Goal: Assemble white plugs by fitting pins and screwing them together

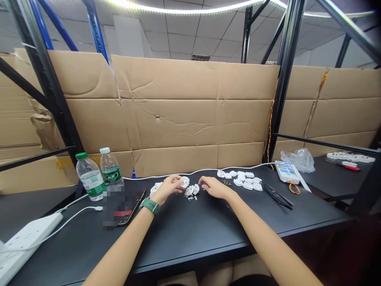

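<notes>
My left hand (168, 188), with a green watch band on its wrist, pinches a white round plastic piece (185, 182) just above the table. A small pile of similar white parts with metal bits (192, 190) lies between my two hands. More white pieces (155, 188) sit partly hidden behind my left hand. My right hand (214, 187) is to the right of the pile, its fingers curled and fingertips together; whatever they hold is too small to make out. Several white plastic covers (247, 180) and small brass-coloured pins (227, 183) lie beyond my right hand.
Black-handled pliers (275, 195) and a white box with wires (286, 172) are on the right. Two water bottles (91, 178), a phone (133, 210) and a white power strip (28, 242) occupy the left. A cardboard wall (178, 119) closes off the back.
</notes>
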Available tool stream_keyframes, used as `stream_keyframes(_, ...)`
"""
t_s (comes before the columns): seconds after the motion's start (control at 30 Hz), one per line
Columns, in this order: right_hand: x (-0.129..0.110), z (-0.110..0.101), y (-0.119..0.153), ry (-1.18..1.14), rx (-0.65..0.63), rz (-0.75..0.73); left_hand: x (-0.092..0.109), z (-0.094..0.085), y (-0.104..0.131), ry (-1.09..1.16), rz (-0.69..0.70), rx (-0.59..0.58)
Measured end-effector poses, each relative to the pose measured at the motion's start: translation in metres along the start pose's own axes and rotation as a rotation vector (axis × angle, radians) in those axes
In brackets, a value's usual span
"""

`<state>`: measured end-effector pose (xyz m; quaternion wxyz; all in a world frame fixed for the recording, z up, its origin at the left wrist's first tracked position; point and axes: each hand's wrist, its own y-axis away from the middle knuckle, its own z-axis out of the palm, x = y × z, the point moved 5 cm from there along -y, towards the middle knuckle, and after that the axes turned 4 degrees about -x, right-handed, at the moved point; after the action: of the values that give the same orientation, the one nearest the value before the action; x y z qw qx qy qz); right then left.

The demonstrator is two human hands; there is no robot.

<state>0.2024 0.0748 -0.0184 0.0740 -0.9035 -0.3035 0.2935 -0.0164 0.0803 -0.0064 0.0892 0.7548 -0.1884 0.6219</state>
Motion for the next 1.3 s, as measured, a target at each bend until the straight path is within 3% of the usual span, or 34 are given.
stream_keyframes(0.27,0.001,0.008,0.000,0.029,-0.076,0.028,0.000,-0.003,0.004,0.269,-0.095,-0.003)
stream_keyframes(0.43,0.003,0.012,-0.002,0.029,-0.105,0.049,-0.002,0.000,0.005,0.301,-0.149,-0.059)
stream_keyframes(0.63,0.003,0.015,-0.002,0.074,-0.123,0.061,0.002,0.003,0.008,0.309,-0.141,-0.042)
stream_keyframes(1.0,0.002,0.019,-0.006,0.069,-0.039,0.070,0.001,-0.004,0.007,0.094,-0.070,0.010)
stream_keyframes(1.17,-0.001,0.015,-0.005,0.037,-0.020,0.080,0.004,0.007,0.010,-0.050,-0.062,-0.186)
stream_keyframes(1.3,0.000,0.013,-0.004,0.040,-0.009,0.094,0.008,0.011,0.011,-0.157,-0.041,-0.214)
